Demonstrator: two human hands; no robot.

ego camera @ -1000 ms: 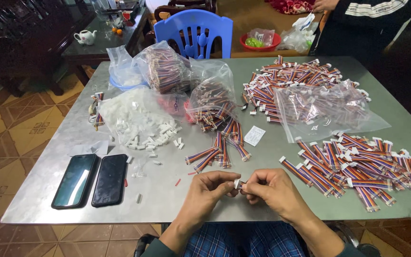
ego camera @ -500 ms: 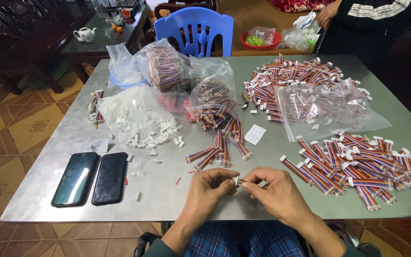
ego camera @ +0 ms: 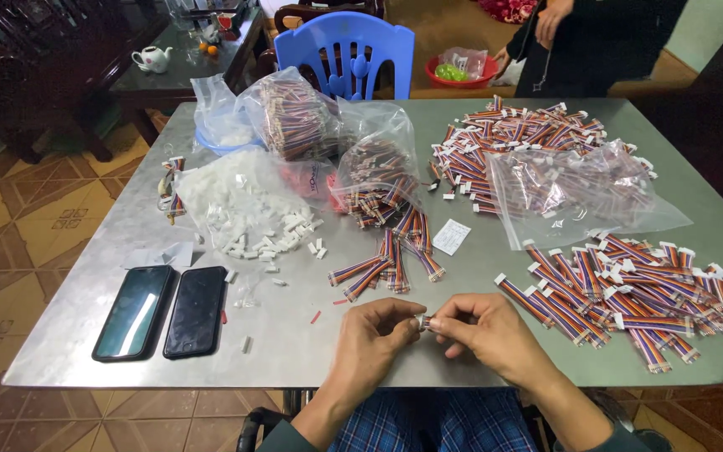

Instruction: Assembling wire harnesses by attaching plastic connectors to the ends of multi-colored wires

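A small white plug is pinched between the fingertips of the left hand and right hand, both closed on it above the counter's near edge, so it could be dropped past that edge if either grip slackened.

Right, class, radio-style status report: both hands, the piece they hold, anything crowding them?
Left hand and right hand pinch one small white connector piece between fingertips. Held above grey metal table. Striped ribbon cable pile lies right, apart.
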